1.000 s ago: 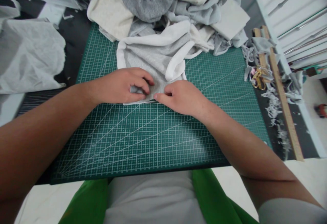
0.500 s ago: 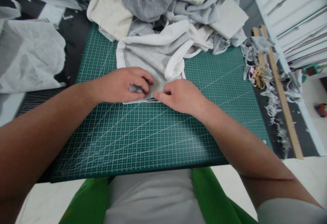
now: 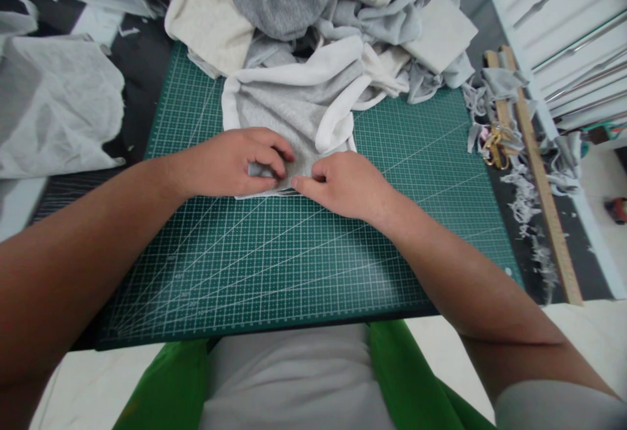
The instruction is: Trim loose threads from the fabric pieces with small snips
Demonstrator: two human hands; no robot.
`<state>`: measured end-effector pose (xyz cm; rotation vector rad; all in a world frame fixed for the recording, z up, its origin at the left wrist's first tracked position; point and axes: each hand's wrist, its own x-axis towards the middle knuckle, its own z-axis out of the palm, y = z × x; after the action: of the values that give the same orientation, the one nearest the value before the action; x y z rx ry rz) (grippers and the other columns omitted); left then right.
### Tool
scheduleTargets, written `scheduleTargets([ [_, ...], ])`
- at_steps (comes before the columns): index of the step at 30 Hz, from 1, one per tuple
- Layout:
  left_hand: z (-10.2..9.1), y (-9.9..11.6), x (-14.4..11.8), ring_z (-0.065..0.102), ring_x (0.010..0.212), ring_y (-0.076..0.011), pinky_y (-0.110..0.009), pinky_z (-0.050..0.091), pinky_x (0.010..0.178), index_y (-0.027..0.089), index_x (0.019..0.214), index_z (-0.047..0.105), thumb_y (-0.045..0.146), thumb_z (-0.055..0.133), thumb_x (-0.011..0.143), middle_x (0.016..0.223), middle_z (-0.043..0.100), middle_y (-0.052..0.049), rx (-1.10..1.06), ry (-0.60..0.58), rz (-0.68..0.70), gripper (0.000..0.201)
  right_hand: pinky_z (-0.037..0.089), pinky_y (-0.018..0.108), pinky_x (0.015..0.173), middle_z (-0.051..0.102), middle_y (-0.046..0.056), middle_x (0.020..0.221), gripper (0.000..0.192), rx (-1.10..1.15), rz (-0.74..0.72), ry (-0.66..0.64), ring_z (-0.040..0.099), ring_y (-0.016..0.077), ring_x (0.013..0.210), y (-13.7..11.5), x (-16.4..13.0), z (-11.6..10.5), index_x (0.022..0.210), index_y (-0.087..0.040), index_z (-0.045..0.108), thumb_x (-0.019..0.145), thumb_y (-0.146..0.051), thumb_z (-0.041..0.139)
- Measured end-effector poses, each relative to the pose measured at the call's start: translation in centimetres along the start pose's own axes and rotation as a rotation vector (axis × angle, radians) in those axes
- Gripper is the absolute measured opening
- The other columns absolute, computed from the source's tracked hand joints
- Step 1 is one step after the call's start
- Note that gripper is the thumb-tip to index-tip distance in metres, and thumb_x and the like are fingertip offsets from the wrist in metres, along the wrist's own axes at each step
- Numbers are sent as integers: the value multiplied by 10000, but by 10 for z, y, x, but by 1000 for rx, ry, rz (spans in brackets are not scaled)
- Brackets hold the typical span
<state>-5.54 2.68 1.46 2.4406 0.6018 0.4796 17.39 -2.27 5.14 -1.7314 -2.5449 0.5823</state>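
A light grey fabric piece [image 3: 289, 106] with white bands along its edges lies on a green cutting mat [image 3: 274, 260]. My left hand [image 3: 242, 161] rests on its lower left part, fingers bent and apart, with cloth showing between thumb and forefinger. At the near edge of the cloth, my right hand [image 3: 345, 185] has its fingers curled and its thumb pressed on the layered hem, close to the left fingertips. The undersides of both hands are hidden.
Behind the piece rises a heap of grey and cream fabric [image 3: 281, 5]. Pale cloth [image 3: 59, 103] lies at the left. Along the right side are a wooden ruler [image 3: 543, 188], gold-handled scissors [image 3: 497, 148] and fabric scraps [image 3: 524, 204]. The mat's front edge is near my body.
My right thumb has shifted very slightly left along the near edge of the cloth. The left hand and the fabric look almost unchanged.
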Motion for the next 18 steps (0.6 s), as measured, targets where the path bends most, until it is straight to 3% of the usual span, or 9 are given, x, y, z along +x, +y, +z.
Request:
scheduleTargets([
  [18, 0, 1, 0, 657, 1102, -206, -331, 501, 1014, 219, 934, 754, 313, 628, 901, 1231, 677, -64, 13, 2, -6, 161, 223, 298, 559, 545, 5, 580, 508, 36, -20, 36, 368, 115, 554, -1, -1, 3, 625, -185, 663, 909, -574, 502],
])
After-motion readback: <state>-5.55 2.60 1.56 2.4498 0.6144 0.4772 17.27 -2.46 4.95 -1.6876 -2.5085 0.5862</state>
